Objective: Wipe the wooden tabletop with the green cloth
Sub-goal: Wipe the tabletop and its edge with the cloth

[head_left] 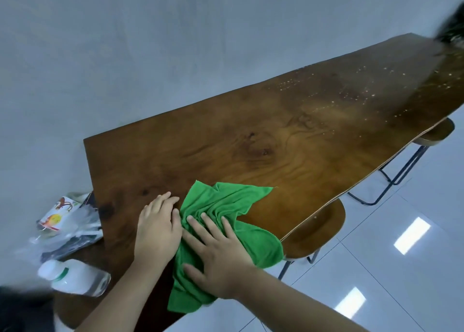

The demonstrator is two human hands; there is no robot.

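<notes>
Both hands press the green cloth (226, 221) flat on the near end of the wooden table (288, 136).

The right hand (221, 259) lies palm-down on the cloth, fingers (213, 228) spread open, gripping nothing. The left hand (158, 226) rests flat beside it, its inner edge touching the cloth, fingers extended. Wiping well likely means even palm pressure and long overlapping strokes towards the speckled far end, keeping the bunched cloth spread.

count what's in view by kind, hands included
hands: 2, left flat on the table, right flat on the cloth
cloth: 1
stools: 2, near and far
bottle: 1
plastic bag: 1
table: 1
total: 8
</notes>
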